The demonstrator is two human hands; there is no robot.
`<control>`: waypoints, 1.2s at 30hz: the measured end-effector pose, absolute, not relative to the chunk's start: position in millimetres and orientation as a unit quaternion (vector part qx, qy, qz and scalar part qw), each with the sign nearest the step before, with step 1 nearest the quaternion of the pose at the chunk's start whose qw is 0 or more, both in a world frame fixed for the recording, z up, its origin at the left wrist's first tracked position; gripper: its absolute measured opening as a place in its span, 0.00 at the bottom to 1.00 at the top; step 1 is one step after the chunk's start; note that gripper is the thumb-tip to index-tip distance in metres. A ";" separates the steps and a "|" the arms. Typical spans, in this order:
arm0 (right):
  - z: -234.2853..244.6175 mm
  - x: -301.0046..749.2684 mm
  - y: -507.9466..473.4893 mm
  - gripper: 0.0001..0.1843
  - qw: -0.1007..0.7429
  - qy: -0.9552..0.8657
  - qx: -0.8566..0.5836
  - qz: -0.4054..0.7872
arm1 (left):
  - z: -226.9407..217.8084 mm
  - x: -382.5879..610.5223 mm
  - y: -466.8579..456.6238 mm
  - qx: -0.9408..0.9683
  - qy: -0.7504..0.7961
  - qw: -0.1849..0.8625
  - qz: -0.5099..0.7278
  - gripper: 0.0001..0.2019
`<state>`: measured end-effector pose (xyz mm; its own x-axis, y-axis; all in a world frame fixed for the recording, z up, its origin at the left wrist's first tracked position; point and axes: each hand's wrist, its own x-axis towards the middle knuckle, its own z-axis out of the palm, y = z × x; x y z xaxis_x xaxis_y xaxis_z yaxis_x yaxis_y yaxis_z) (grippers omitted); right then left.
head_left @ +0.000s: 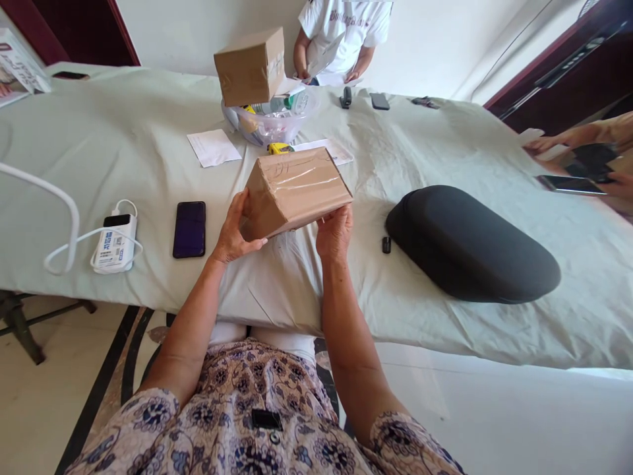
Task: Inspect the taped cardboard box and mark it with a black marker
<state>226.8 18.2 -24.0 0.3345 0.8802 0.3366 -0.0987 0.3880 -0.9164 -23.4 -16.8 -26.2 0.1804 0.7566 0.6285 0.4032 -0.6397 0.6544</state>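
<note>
A taped brown cardboard box is held tilted above the near edge of the cloth-covered table. My left hand grips its left end, fingers wrapped against the side. My right hand holds its lower right edge from beneath. Clear tape runs across the top of the box.
A black phone and a white power bank with cable lie to the left. A black case lies right. Behind are a clear bowl, a second box and paper. Another person stands across; another's hands at right.
</note>
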 end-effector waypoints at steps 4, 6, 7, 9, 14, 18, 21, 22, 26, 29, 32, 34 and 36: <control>-28.5 220.8 17.6 0.32 0.670 -0.475 -0.441 0.360 | -22.9 -21.0 -18.4 0.696 0.379 0.261 0.552 0.60; -29.5 216.0 15.7 0.32 0.649 -0.490 -0.459 0.357 | -22.9 -19.8 -17.3 0.670 0.369 0.296 0.572 0.57; -29.3 213.7 14.3 0.33 0.642 -0.495 -0.464 0.357 | -23.6 -19.3 -16.2 0.659 0.365 0.309 0.581 0.55; -27.9 209.9 10.9 0.33 0.634 -0.503 -0.463 0.361 | -25.9 -18.7 -13.1 0.636 0.365 0.322 0.599 0.52; -20.9 204.9 2.4 0.33 0.611 -0.547 -0.431 0.376 | -31.1 -19.5 -6.1 0.590 0.368 0.334 0.636 0.48; -18.9 202.9 -0.3 0.33 0.589 -0.582 -0.385 0.407 | -29.6 -22.4 -6.9 0.518 0.381 0.342 0.685 0.39; -19.6 202.9 -0.2 0.37 0.558 -0.598 -0.372 0.438 | -27.0 -23.7 -8.3 0.501 0.403 0.342 0.685 0.38; -19.8 203.4 0.0 0.37 0.556 -0.598 -0.373 0.441 | -26.1 -23.7 -8.4 0.511 0.403 0.343 0.678 0.38; -19.9 206.4 1.1 0.32 0.578 -0.595 -0.377 0.412 | -24.3 -21.6 -7.2 0.581 0.371 0.334 0.643 0.44; -20.6 207.6 2.3 0.27 0.609 -0.575 -0.361 0.410 | -25.4 -21.7 -6.3 0.622 0.341 0.339 0.618 0.50; -21.9 207.5 3.5 0.29 0.643 -0.538 -0.352 0.416 | -27.1 -23.1 -6.6 0.641 0.323 0.357 0.598 0.55; -22.9 207.4 4.5 0.30 0.651 -0.531 -0.361 0.404 | -27.7 -22.6 -7.2 0.641 0.325 0.372 0.587 0.54; -24.3 207.3 5.7 0.30 0.650 -0.535 -0.367 0.395 | -27.7 -20.1 -7.9 0.633 0.337 0.387 0.580 0.53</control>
